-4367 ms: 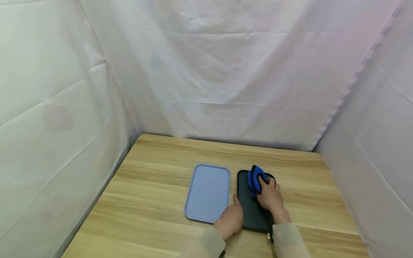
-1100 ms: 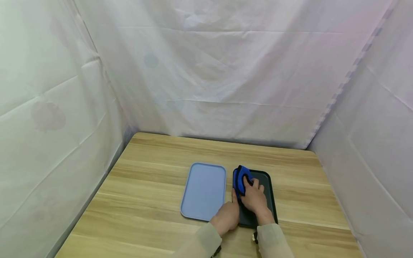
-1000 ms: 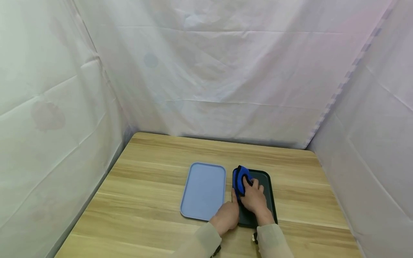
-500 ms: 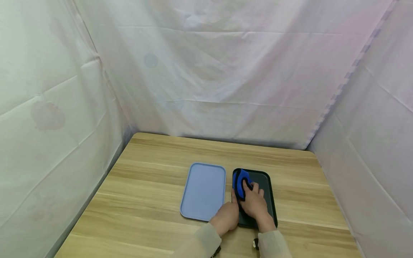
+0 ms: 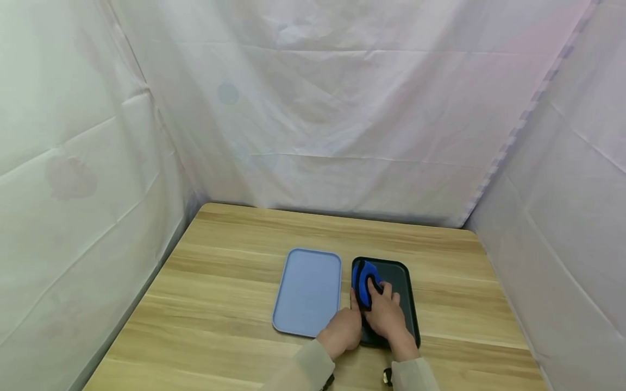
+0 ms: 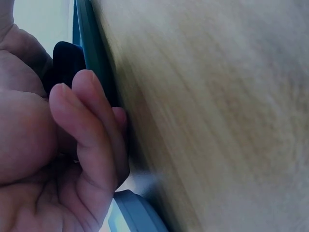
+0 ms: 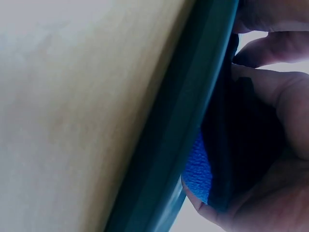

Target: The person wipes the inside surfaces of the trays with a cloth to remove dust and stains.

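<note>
A dark green tray (image 5: 398, 271) lies right of centre on the wooden table. My right hand (image 5: 386, 312) grips a bunched blue cloth (image 5: 363, 279) with black edging and presses it against the tray's left side. In the right wrist view, the blue cloth (image 7: 199, 169) shows a fuzzy pile beside the tray's rim (image 7: 178, 121). At the tray's near left edge, my left hand (image 5: 344, 328) holds the rim, one finger stretched along it. The left wrist view shows its other fingers (image 6: 94, 150) curled; their contact with the tray is partly hidden.
A light blue tray (image 5: 310, 293) lies just left of the dark one, a narrow gap between them. White fabric walls (image 5: 313, 108) enclose the wooden table (image 5: 220, 271) at the back and both sides.
Over the last several seconds the cloth has moved from the dark tray's right part to its left edge. In the last half second it slides slightly nearer. The left hand stays put.
</note>
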### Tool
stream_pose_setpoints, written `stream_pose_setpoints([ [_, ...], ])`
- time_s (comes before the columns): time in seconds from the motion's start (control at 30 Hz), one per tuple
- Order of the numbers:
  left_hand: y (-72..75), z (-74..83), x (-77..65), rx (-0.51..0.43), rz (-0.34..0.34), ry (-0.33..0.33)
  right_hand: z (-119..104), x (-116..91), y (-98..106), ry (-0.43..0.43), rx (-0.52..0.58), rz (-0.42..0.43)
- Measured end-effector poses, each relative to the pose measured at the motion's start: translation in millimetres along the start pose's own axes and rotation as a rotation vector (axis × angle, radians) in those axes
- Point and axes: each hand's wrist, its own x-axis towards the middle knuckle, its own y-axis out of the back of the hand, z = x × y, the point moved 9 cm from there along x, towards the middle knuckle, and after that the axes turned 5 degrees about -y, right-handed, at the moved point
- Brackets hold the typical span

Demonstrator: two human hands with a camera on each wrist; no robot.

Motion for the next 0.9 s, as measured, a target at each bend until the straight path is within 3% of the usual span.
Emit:
stream_pose_setpoints([
  [0.53,-1.5,-3.4,1.4,-0.06,0.019,-0.008,2,-11,-1,0.01,0.012,0.01],
  [0.9,-0.9,-2.2,0.4,-0.015,0.037,-0.014,2,-17,-6,0.021,-0.006,0.025],
])
